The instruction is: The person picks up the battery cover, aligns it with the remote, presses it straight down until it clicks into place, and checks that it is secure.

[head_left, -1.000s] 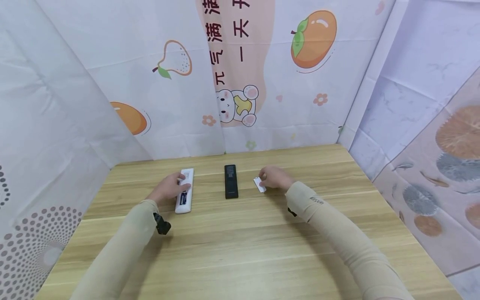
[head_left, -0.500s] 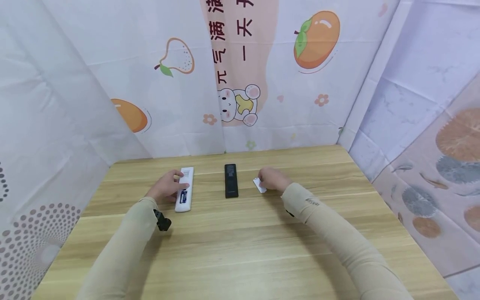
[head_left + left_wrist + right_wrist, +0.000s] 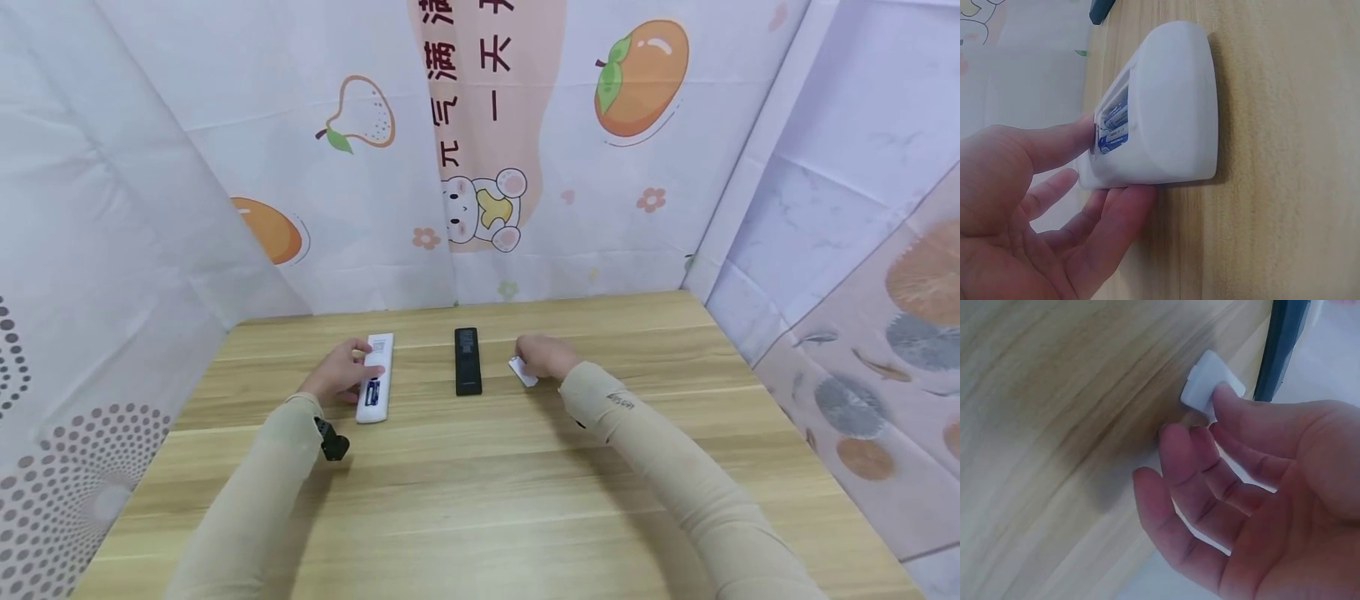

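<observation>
A white remote control (image 3: 381, 354) lies back side up at the left, its battery bay uncovered. Blue batteries (image 3: 1115, 124) show inside the bay in the left wrist view. My left hand (image 3: 337, 372) holds this remote, thumb on its back beside the bay and fingertips against its side edge. To the right, my right hand (image 3: 549, 358) pinches a small white battery cover (image 3: 522, 372). In the right wrist view the thumb lies on the cover (image 3: 1204, 384), near the tabletop, while the other fingers are bent and spread beneath it.
Between the hands lies a black remote control (image 3: 468, 361) on the wooden table (image 3: 465, 483). Behind the table's back edge hangs a white printed curtain (image 3: 360, 208). More sheeting (image 3: 817, 208) closes off the right side.
The head view has shifted slightly. My right fingers have settled lower over the battery cover. My left hand keeps its place on the white remote control, which has not visibly moved.
</observation>
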Available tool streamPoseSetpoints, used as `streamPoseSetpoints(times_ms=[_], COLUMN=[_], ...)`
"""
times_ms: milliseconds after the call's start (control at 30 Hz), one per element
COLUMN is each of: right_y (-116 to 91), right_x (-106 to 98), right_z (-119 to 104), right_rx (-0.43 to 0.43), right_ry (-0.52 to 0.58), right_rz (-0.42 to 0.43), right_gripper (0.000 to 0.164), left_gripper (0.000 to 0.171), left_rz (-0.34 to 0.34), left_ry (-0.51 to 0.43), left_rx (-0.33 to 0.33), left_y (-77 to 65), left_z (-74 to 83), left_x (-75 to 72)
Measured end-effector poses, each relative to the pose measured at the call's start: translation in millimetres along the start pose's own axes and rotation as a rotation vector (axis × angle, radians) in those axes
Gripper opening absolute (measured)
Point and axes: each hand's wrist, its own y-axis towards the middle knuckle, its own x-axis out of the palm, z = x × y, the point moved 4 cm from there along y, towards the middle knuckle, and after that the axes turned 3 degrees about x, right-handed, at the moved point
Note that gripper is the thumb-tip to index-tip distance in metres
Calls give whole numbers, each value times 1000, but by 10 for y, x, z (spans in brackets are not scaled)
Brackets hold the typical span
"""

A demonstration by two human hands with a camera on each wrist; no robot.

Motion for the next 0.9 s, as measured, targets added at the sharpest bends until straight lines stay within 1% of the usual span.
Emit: streamPoseSetpoints(times_ms=[67, 200, 367, 500, 600, 767, 900], right_y=[-4, -7, -3, -14, -33, -40, -27], right_x=[-6, -16, -21, -19, -19, -38, -22], right_z=[-11, -7, 11, 17, 3, -50, -42], right_rx=[-3, 13, 35, 54, 71, 70, 81], right_ry=[9, 13, 26, 92, 121, 74, 87], right_rz=[1, -6, -25, -61, -84, -85, -91], right_gripper=[25, 29, 28, 24, 22, 23, 25], left_gripper=[59, 60, 61, 61, 61, 63, 63], left_rz=[3, 3, -1, -5, -8, -17, -25], left_ry=[3, 3, 4, 16, 24, 39, 33], left_rx=[-5, -17, -36, -34, -38, -48, -53], left_y=[-2, 7, 21, 31, 31, 16, 7], left_z=[10, 23, 17, 24, 32, 47, 46], left_x=[-5, -5, -1, 7, 15, 0, -10])
